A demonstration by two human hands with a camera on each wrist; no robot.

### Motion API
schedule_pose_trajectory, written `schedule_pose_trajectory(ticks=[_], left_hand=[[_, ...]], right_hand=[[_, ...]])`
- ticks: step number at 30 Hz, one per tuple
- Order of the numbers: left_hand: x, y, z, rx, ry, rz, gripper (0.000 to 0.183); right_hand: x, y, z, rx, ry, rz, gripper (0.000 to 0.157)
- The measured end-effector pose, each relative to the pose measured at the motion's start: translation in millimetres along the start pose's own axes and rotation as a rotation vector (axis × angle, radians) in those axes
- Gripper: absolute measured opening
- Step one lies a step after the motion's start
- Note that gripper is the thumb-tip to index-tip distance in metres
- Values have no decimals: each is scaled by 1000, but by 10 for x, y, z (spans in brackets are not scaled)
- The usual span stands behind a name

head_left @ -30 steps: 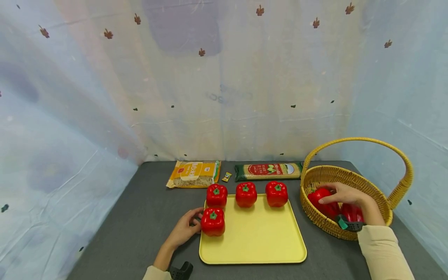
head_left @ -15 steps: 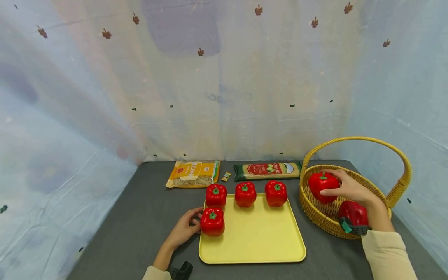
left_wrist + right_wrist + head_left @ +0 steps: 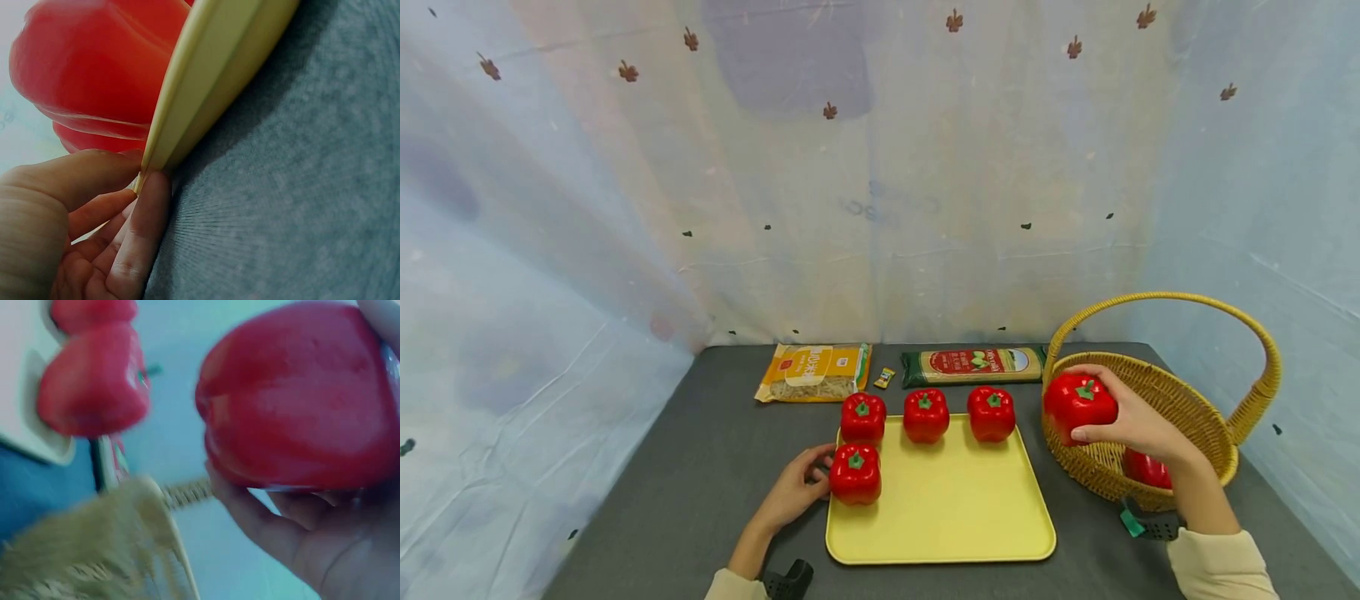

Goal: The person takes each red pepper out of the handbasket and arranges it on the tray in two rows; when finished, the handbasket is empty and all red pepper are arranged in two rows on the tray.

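My right hand [image 3: 1127, 417] grips a red bell pepper [image 3: 1081, 407] with a green stem, held up over the left side of the wicker basket [image 3: 1157, 379]. In the right wrist view, fingers curl round this bell pepper [image 3: 300, 400]. Another red bell pepper [image 3: 1146, 469] lies inside the basket, partly hidden by the wrist. At the left edge of the yellow tray [image 3: 955, 500], my left hand [image 3: 793, 487] pinches the rim [image 3: 187, 94] between thumb and fingers. Several red bell peppers stand upright on the tray, three along its back edge and one bell pepper [image 3: 855, 475] near the left hand.
Behind the tray lie a yellow food packet [image 3: 812, 373], a small yellow wrapped piece [image 3: 884, 378] and a long green packet [image 3: 973, 367]. The basket's tall handle [image 3: 1180, 298] arches up on the right. A patterned cloth [image 3: 880, 167] hangs behind the grey table [image 3: 722, 467].
My right hand has lifted the bell pepper up from inside the basket and carried it leftward to its left rim. The left hand has stayed at the tray's edge.
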State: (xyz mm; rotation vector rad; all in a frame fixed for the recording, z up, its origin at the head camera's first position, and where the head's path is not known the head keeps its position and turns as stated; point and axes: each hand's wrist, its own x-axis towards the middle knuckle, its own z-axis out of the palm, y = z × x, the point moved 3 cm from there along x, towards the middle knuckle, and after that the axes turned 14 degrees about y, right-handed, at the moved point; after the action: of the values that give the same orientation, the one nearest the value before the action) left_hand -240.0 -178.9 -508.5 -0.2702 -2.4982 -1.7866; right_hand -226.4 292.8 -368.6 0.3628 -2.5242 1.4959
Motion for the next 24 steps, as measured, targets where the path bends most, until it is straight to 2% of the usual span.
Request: schedule_pose_trajectory(ticks=[5, 11, 18, 24], left_hand=[[-11, 13, -3, 2, 4, 32, 51], [-14, 12, 6, -4, 4, 15, 51], [-11, 7, 3, 9, -3, -10, 52], [-12, 8, 0, 12, -3, -10, 52]], right_hand=[[-9, -54, 289, 37, 1, 16, 75], [11, -65, 610, 108, -23, 31, 70], [39, -81, 958, 215, -90, 34, 66], [43, -133, 1222, 228, -121, 20, 68]])
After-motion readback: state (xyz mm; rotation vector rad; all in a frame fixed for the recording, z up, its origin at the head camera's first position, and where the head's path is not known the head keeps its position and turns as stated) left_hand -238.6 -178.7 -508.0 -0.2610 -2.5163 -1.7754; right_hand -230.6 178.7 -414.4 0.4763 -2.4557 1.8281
